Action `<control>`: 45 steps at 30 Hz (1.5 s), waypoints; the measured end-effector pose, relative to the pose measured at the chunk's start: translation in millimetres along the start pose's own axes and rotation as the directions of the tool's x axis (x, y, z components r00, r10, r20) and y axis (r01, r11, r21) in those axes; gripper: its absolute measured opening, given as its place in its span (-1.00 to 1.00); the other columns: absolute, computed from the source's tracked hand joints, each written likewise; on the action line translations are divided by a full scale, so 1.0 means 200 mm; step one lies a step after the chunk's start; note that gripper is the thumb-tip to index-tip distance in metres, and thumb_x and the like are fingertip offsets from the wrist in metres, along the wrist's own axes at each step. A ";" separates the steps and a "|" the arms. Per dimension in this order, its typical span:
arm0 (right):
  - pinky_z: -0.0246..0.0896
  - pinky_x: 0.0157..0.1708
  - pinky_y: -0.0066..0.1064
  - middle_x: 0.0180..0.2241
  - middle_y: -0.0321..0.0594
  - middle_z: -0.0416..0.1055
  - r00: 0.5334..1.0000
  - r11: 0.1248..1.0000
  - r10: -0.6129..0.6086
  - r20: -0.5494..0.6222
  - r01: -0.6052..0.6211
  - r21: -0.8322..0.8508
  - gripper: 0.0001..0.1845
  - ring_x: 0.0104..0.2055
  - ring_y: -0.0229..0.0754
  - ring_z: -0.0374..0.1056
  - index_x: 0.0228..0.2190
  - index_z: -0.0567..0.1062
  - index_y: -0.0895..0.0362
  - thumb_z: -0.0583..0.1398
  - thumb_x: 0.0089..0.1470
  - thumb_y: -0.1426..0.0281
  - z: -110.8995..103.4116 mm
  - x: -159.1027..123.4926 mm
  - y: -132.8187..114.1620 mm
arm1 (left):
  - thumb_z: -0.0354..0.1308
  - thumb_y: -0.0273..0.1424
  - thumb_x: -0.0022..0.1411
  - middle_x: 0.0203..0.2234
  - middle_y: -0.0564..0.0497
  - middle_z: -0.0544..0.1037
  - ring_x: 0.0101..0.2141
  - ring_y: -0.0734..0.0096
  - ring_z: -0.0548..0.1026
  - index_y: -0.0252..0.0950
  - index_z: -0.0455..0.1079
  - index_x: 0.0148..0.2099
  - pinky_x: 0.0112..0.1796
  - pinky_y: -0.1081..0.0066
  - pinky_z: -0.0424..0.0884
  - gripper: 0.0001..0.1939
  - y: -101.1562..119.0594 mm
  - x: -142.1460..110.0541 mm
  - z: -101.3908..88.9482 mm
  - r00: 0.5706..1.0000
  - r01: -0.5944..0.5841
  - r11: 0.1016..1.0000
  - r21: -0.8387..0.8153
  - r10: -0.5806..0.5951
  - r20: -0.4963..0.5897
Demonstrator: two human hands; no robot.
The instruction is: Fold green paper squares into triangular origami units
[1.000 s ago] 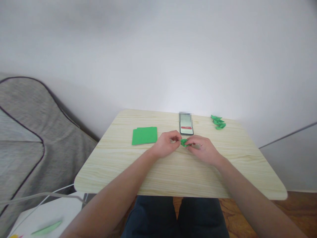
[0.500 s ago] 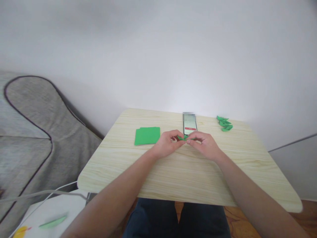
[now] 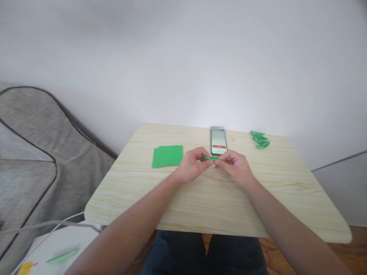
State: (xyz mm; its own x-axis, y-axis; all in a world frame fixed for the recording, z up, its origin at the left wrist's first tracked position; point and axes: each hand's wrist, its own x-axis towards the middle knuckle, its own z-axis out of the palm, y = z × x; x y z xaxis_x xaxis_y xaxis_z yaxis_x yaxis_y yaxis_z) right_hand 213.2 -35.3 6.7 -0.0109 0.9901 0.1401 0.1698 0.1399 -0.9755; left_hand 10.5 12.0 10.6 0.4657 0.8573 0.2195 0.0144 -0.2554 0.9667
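A small, narrow green folded-paper piece is being pinched at both ends.

The fingers of the left hand and right hand are being clamped on it; a crease is apparently being shaped, light, even pressure being called for next. A slim rectangular phone is being supported by the pale wood-grain bench just beyond the fingers, flat green paper sheets left, folded green paper pieces farther right.

Two hands pinching folded green paper, phone just beyond, green sheets left, folded pieces right
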 end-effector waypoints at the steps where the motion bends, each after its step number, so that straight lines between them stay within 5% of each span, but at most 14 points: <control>1: 0.35 -0.36 -0.35 -0.46 -0.26 0.59 1.000 1.000 0.008 -0.004 -0.008 0.023 -0.68 -0.41 -0.19 0.48 -0.41 0.53 0.08 0.45 0.01 0.14 0.00 0.00 0.00 | 0.40 -0.32 0.14 -0.46 0.07 0.49 -0.41 0.48 0.40 -0.32 0.43 -0.31 -0.32 0.43 0.30 -0.77 0.00 0.00 0.00 1.000 0.004 1.000 -0.016 -0.004 0.002; 12: 0.36 -0.36 -0.35 -0.49 -0.24 0.61 0.997 0.996 0.048 0.058 -0.052 0.070 -0.64 -0.43 -0.18 0.51 -0.43 0.49 0.08 0.46 -0.01 0.13 -0.01 0.00 0.01 | 0.43 -0.31 0.08 -0.50 0.13 0.44 -0.49 0.54 0.39 -0.30 0.34 -0.28 -0.42 0.48 0.24 -0.68 -0.03 0.00 0.01 0.993 0.085 0.967 -0.238 -0.064 0.094; 30: 0.32 -0.41 -0.37 -0.54 -0.23 0.59 0.995 0.991 0.092 0.027 -0.094 0.100 -0.65 -0.49 -0.20 0.48 -0.49 0.50 0.11 0.49 -0.03 0.18 -0.01 -0.01 0.00 | 0.44 -0.35 0.05 -0.55 0.08 0.56 -0.52 0.50 0.50 -0.29 0.32 -0.29 -0.42 0.45 0.41 -0.66 0.00 0.01 0.03 0.989 0.132 0.925 -0.356 -0.101 0.103; 36: 0.38 -0.33 -0.31 -0.53 -0.34 0.60 0.991 0.972 0.116 0.069 -0.127 0.195 -0.55 -0.49 -0.16 0.53 -0.18 0.47 0.06 0.49 -0.03 0.20 -0.02 0.00 0.01 | 0.44 -0.28 0.13 -0.57 0.09 0.55 -0.51 0.45 0.53 -0.29 0.33 -0.19 -0.40 0.43 0.47 -0.64 -0.02 0.02 0.02 0.986 0.143 0.928 -0.345 -0.101 0.135; 45: 0.42 -0.27 -0.28 -0.41 -0.26 0.63 0.983 0.967 0.115 0.144 -0.144 0.211 -0.58 -0.41 -0.18 0.53 -0.16 0.52 0.08 0.48 -0.01 0.22 -0.02 0.00 0.01 | 0.39 -0.23 0.20 -0.54 0.06 0.54 -0.50 0.46 0.51 -0.30 0.34 -0.21 -0.40 0.43 0.45 -0.66 -0.02 0.01 0.03 0.986 0.127 0.942 -0.309 -0.085 0.145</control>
State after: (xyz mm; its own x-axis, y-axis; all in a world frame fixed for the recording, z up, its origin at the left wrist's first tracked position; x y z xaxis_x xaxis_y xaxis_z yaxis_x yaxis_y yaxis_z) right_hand 217.2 -35.1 6.1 -0.1331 0.9911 0.0007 -0.0420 -0.0049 -0.9991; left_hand 16.9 12.3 6.5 0.5860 0.8021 0.1153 -0.2012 0.0061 0.9795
